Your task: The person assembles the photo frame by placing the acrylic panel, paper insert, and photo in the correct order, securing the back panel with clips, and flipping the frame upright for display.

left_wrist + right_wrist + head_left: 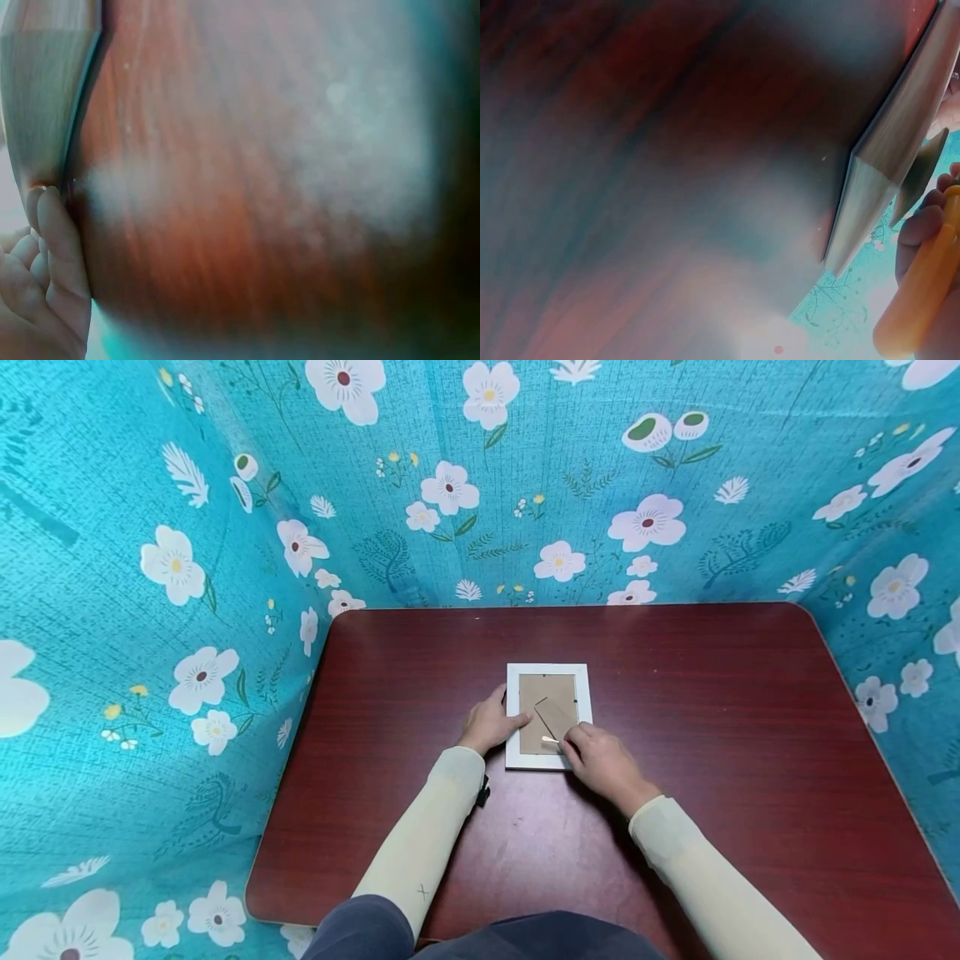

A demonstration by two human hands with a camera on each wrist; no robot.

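A white picture frame (513, 710) lies face down on the table, its brown backing (532, 687) and a flap on the backing facing up. My left hand (489, 723) grips the frame's left side, thumb over the border and fingers along the outer edge. At the lower right corner, my right hand (600, 760) holds a tool with a yellow-orange handle (919, 289). The tool's pale, flat-looking tip (550, 740) lies over the lower part of the backing. In the right wrist view, the flap (921, 180) stands out from the frame at an angle.
The dark red wooden table (405, 668) has rounded corners. A blue-green floral cloth (525, 485) hangs behind it and at both sides. The person's body is at the near edge.
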